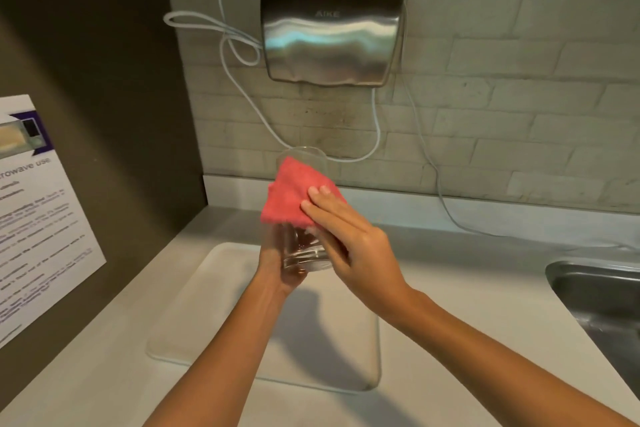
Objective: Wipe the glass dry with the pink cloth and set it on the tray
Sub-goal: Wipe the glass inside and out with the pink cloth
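A clear drinking glass [304,255] is held in the air above the tray, tilted with its mouth pointing away from me. My left hand [277,270] grips it from below around the base. A pink cloth [294,196] lies folded over the glass's upper side. My right hand [349,236] presses the cloth against the glass, fingers flat on top. The white tray [207,305] lies on the counter under both hands, with nothing on it.
A steel sink [602,302] is set into the white counter at the right. A metal hand dryer [332,35] with loose white cables hangs on the tiled wall ahead. A printed notice [38,218] is fixed to the dark wall at left.
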Demonstrator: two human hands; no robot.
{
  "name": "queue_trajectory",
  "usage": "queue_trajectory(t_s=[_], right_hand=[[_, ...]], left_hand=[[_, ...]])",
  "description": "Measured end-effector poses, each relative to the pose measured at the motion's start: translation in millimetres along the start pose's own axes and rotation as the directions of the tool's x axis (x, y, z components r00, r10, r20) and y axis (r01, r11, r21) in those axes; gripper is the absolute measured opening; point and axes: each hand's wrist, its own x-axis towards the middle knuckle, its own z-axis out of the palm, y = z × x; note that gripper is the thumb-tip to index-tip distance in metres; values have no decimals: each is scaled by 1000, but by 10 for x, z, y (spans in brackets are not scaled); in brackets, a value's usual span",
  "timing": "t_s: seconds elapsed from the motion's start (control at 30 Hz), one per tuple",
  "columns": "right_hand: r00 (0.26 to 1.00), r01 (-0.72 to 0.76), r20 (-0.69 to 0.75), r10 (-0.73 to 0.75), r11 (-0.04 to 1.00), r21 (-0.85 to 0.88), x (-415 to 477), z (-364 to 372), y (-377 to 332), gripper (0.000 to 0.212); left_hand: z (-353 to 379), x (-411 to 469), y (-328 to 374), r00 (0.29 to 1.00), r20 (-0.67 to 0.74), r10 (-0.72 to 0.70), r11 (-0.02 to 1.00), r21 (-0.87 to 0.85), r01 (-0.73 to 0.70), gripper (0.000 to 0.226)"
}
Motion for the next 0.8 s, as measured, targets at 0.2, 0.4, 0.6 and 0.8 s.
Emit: queue_trajectory(t_s=[0.2,0.4,0.6,0.8], right_hand=[[997,20,77,-13,996,-92,178,-103,99,43],[996,-92,24,90,992,86,27,-5,-29,41],[924,-351,-41,379,887,301,185,-16,-111,41],[973,-223,-16,231,952,208,-47,-47,-195,40]], left_hand=[[135,-83,0,994,106,7,999,42,-12,45],[160,-82,2,992,113,63,998,-1,-64,46],[183,-102,-22,984,164,75,996,43,-83,50],[169,-99,17,988,116,100,995,-15,-99,53]])
